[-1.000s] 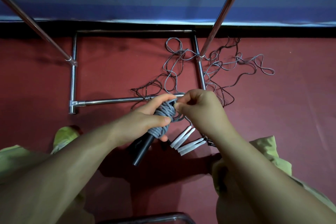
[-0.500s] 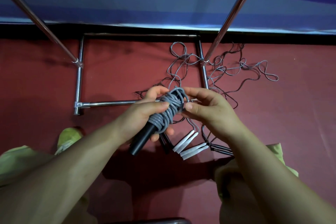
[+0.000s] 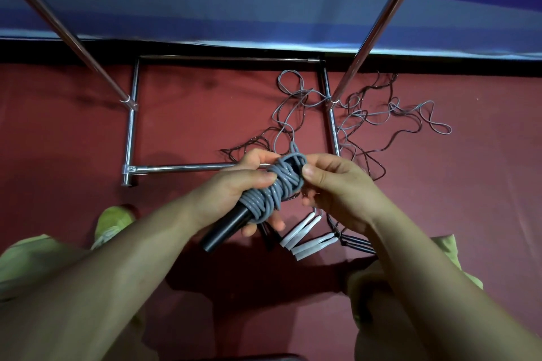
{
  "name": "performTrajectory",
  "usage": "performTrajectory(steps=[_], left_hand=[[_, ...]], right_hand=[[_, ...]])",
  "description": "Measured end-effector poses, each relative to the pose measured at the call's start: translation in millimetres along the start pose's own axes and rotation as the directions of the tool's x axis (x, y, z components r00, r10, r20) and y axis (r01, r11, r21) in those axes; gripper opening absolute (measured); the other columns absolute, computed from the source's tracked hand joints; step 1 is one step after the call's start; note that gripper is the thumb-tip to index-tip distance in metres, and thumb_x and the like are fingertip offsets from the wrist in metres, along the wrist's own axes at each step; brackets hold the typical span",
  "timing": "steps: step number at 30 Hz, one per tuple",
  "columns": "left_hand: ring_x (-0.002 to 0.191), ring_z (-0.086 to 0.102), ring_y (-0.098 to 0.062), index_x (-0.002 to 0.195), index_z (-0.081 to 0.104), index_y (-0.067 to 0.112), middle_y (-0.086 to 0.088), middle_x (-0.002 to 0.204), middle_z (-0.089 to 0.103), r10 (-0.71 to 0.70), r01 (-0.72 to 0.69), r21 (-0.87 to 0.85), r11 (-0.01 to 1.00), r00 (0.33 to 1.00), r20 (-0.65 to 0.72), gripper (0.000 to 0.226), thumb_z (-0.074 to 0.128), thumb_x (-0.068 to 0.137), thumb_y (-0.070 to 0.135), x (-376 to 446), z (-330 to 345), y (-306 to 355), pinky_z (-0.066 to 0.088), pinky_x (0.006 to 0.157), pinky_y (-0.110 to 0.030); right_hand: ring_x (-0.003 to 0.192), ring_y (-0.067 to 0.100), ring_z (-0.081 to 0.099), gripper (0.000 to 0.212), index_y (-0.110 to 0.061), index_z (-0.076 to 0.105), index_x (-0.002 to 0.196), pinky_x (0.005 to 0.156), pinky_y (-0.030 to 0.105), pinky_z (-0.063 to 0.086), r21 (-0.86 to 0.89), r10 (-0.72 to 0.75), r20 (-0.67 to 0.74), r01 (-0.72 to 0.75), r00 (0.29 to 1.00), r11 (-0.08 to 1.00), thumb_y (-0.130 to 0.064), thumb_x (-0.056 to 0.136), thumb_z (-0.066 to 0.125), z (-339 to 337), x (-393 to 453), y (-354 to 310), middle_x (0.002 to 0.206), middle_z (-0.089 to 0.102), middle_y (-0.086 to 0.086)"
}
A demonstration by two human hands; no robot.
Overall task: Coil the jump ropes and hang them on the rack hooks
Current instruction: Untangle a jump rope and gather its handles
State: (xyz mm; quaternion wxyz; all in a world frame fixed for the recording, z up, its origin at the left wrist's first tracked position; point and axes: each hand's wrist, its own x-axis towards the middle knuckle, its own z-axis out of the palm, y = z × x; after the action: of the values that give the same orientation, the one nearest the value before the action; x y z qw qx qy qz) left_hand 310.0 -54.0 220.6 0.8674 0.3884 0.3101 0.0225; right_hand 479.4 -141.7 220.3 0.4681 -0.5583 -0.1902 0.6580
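A grey jump rope [image 3: 278, 184] is wound in a thick coil around its black handles [image 3: 227, 227]. My left hand [image 3: 234, 187] grips the coil and handles from the left, thumb on top. My right hand [image 3: 340, 187] pinches the coil's upper end between thumb and fingers, where a small loop sticks up. Several loose grey and dark ropes [image 3: 360, 117] lie tangled on the red floor behind my hands. White handles [image 3: 308, 236] and thin black handles [image 3: 356, 243] lie on the floor just below my hands.
A chrome rack base [image 3: 129, 138] forms a rectangle on the red floor, with two slanted poles [image 3: 369, 38] rising toward me. A blue wall runs along the back. My green-clad knees and a green shoe [image 3: 113, 221] sit at the lower corners.
The coil has risen slightly and turned in my hands. My right hand shifted from tucking the rope end to pinching the coil's upper end.
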Motion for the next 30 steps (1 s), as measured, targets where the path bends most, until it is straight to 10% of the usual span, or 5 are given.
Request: performTrajectory(steps=[10, 23, 30], left_hand=[[0.058, 0.067, -0.025, 0.106, 0.053, 0.014, -0.006, 0.075, 0.067, -0.145, 0.144, -0.023, 0.989, 0.987, -0.072, 0.040, 0.065, 0.069, 0.026, 5, 0, 0, 0.050, 0.039, -0.026], [0.071, 0.068, -0.028, 0.114, 0.058, 0.006, -0.016, 0.096, 0.069, -0.127, 0.126, 0.107, 0.986, 0.992, 0.002, 0.040, 0.059, 0.085, 0.034, 2, 3, -7, 0.052, 0.044, -0.027], [0.069, 0.068, -0.024, 0.109, 0.061, 0.005, -0.014, 0.095, 0.071, -0.103, 0.106, 0.119, 0.987, 0.994, -0.031, 0.047, 0.041, 0.088, 0.042, -16, 11, -9, 0.054, 0.046, -0.030]], right_hand=[[0.081, 0.015, 0.065, 0.022, -0.003, 0.066, 0.096, 0.080, 0.027, 0.051, 0.114, -0.119, -0.159, 0.138, 0.980, 0.984, -0.013, 0.076, 0.069, 7, 7, 11, 0.086, 0.071, 0.007], [0.062, 0.021, 0.053, 0.011, -0.009, 0.055, 0.075, 0.065, 0.033, 0.041, 0.325, 0.086, -0.270, 0.007, 0.959, 0.946, -0.015, 0.072, 0.063, 3, 5, 0, 0.063, 0.055, 0.006], [0.050, 0.014, 0.053, 0.020, -0.005, 0.055, 0.072, 0.057, 0.025, 0.046, 0.221, -0.094, -0.399, 0.195, 0.912, 0.955, -0.004, 0.092, 0.055, 20, -4, -5, 0.052, 0.058, 0.002]])
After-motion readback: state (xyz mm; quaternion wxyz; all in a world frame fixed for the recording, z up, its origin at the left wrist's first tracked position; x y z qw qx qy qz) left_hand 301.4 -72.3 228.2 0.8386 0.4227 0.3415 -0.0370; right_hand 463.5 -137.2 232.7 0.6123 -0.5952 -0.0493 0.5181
